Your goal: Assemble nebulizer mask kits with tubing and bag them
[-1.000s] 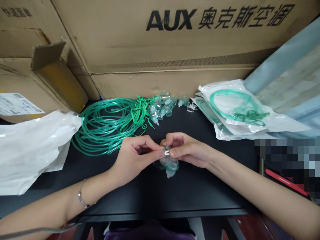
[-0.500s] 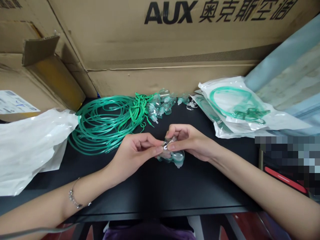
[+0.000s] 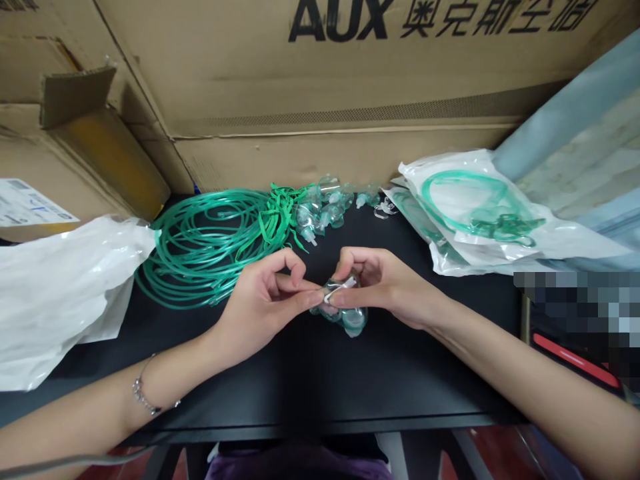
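A small clear-green plastic oxygen mask [image 3: 354, 321] is held between both hands above the middle of the black table. My right hand [image 3: 387, 287] grips its upper part, the thumb pressing on a thin pale strip [image 3: 344, 285] at the mask's top, probably the nose clip. From the left, my left hand [image 3: 263, 303] pinches the end of that strip and the mask's edge between thumb and a finger, its index finger curled up and away. The fingers cover part of the mask.
Coiled green tubing [image 3: 200, 247], green elastic straps [image 3: 277, 217] and several more masks [image 3: 325, 207] lie behind my hands. Packaged mask sets [image 3: 480, 213] lie at right, a white bag [image 3: 65, 293] at left. Cardboard boxes [image 3: 320, 87] stand along the back.
My left index finger has lifted and curled off the mask. The pale strip now shows longer under my right thumb, and the mask has turned slightly.
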`<state>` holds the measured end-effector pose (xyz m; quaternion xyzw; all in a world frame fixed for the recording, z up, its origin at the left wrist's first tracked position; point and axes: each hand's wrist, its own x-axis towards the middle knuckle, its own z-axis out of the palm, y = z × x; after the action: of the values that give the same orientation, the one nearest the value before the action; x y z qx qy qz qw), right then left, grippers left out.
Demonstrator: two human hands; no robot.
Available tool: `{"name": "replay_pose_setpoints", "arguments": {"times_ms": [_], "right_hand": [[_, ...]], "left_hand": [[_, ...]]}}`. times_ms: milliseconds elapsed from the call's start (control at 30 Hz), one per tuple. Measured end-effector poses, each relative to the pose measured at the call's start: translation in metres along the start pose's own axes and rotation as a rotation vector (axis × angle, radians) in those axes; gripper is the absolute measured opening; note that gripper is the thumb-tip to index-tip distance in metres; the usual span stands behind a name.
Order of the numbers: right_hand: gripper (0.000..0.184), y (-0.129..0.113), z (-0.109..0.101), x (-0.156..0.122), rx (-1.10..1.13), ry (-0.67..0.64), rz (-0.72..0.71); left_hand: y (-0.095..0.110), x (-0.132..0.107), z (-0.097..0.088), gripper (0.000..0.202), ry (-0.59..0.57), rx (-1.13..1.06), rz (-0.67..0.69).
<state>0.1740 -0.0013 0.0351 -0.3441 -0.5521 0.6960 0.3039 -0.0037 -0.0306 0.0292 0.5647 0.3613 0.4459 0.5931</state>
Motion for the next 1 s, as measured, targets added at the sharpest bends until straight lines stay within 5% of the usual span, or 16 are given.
{"name": "replay_pose_setpoints", "arguments": {"times_ms": [1000], "right_hand": [[0.020,-0.0011,-0.0048,-0.0026,-0.127,-0.004,-0.233]], "left_hand": [[0.0001,0.0070,-0.0057,0.030,-0.012,-0.067,-0.014]]}}
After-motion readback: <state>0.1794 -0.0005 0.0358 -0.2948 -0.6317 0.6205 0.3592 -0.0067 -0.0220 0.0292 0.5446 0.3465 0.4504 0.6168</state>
